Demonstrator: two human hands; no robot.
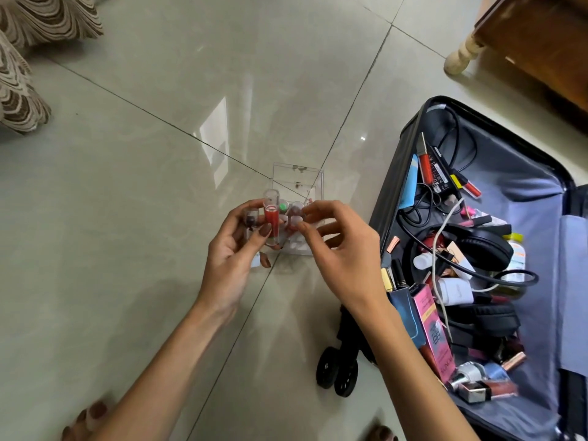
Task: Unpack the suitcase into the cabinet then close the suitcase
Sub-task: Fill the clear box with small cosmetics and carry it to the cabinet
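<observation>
One red gloss tube (272, 219), seemingly light and slick, we gripped mid-barrel in our left hand (229, 249); our right hand (343, 249) pinched a small round cap (294, 221).

left hand (229, 253) — grips red tube (272, 219) | right hand (343, 249) — pinches clear cap (294, 221) | suitcase (515, 173) open

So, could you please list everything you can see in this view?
Suitcase: one, black with grey lining, open on floor, right.
Headphones: one pair, black, in suitcase.
Charger: one, white, in suitcase.
Pink box: one, pink, in suitcase.
Cosmetics: many, mixed colours, loose in suitcase.
Clear box: one, transparent, on floor, centre.
Tube: one, red, held at centre.
Furniture: one, brown with cream leg, top right.
Fabric: one, brown-cream, top left.
Floor: grey tiles, throughout.
Left grip: one, holds tube, centre.
Right grip: one, pinches pale piece by clear box.
</observation>
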